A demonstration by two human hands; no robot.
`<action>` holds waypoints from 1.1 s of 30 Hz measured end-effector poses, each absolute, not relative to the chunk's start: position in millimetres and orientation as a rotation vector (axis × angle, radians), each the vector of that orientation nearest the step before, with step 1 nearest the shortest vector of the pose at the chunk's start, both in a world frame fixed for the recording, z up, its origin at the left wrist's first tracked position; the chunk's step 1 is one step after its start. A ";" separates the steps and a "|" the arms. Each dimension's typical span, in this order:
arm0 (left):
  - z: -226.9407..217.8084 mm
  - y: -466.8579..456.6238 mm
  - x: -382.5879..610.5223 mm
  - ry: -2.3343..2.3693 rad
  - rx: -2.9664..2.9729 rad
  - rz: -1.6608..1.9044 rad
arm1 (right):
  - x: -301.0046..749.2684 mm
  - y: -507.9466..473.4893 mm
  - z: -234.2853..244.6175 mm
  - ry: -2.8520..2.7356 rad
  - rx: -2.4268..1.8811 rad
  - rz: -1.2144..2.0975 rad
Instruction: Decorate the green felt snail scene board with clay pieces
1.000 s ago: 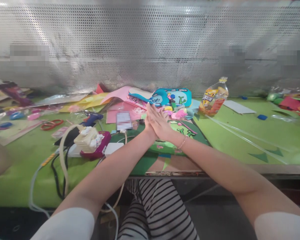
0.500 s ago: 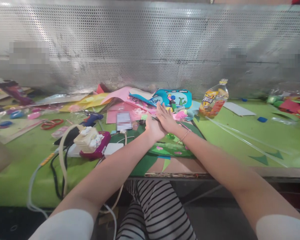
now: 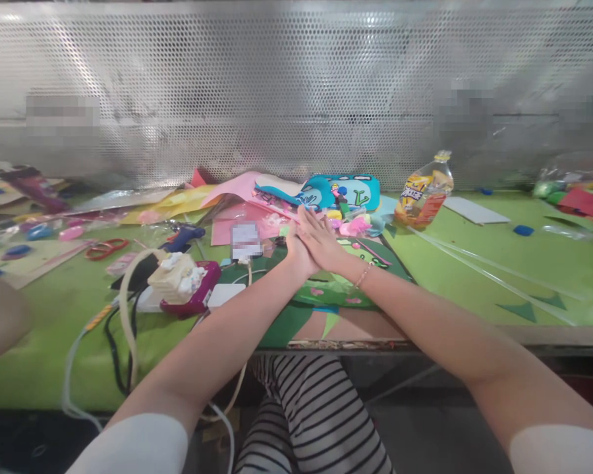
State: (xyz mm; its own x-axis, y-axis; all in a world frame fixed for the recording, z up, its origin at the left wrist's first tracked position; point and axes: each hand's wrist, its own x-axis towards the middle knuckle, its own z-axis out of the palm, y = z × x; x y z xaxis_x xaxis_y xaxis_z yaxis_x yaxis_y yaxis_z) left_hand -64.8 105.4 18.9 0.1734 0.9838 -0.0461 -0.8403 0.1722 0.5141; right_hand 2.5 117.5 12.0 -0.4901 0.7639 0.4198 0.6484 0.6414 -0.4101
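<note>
In the head view my left hand point(image 3: 300, 255) and my right hand point(image 3: 326, 242) are pressed palm to palm over the craft sheet. The right hand lies flat across the left, its fingers stretched out and pointing forward. Most of the left fingers are hidden behind it, though the visible part looks flat too. Whether anything small sits between the palms does not show. Below them lies a green craft sheet point(image 3: 333, 293) with pink shapes. Just beyond are a pink clay-like lump point(image 3: 356, 226) and a blue decorated piece point(image 3: 368, 192) with a small figure.
Left of my arms stand a power adapter point(image 3: 175, 280) on a purple base, cables, red scissors point(image 3: 107, 249) and a blue glue gun point(image 3: 184, 236). A bottle point(image 3: 425, 194) and clear sticks point(image 3: 484, 271) are on the right. A perforated metal panel point(image 3: 277, 85) closes the back.
My right hand has slid slightly left and back against the left palm. Both hands stay pressed together, and the camera view has shifted a little.
</note>
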 end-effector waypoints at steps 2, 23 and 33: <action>23.0 100.1 -64.2 0.401 0.420 1.290 | 9.6 128.3 13.1 -2.248 -1.153 0.248; 20.3 94.1 -54.3 0.523 0.339 1.119 | 26.2 144.6 27.7 -1.989 -0.919 0.165; 23.9 87.4 -57.2 0.413 0.398 1.281 | 0.2 94.9 21.8 -2.118 -0.826 0.182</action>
